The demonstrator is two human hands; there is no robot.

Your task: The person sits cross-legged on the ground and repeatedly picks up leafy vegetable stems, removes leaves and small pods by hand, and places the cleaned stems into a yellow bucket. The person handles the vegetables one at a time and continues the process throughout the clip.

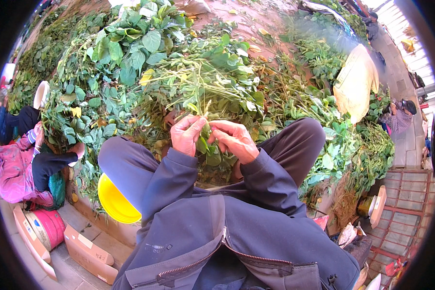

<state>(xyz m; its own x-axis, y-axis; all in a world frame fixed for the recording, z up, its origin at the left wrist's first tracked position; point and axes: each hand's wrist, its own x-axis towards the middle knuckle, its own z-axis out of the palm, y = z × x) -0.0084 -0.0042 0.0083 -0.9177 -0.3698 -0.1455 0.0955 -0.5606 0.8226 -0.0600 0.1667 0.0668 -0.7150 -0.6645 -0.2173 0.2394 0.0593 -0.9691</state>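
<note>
Between my raised knees, my left hand (186, 135) pinches a green bean stalk (198, 103) between thumb and fingertips. It looks like a soybean plant, with pods and a few leaves on it. Close beside it, the thumb and forefinger of my right hand (235, 139) meet at a part of the same plant, where a pod or stem is partly covered by the fingers. Leaves (214, 157) hang below both hands. Just beyond them lies a heap of cut bean plants (203, 78) with many pods.
A yellow plastic basin (117, 203) stands by my left knee, partly covered by it. More leafy plants (123, 47) spread ahead and to both sides. A pale sack (357, 83) lies to the right. A person in a pink patterned top (16, 170) sits at the left, near cardboard pieces (88, 250).
</note>
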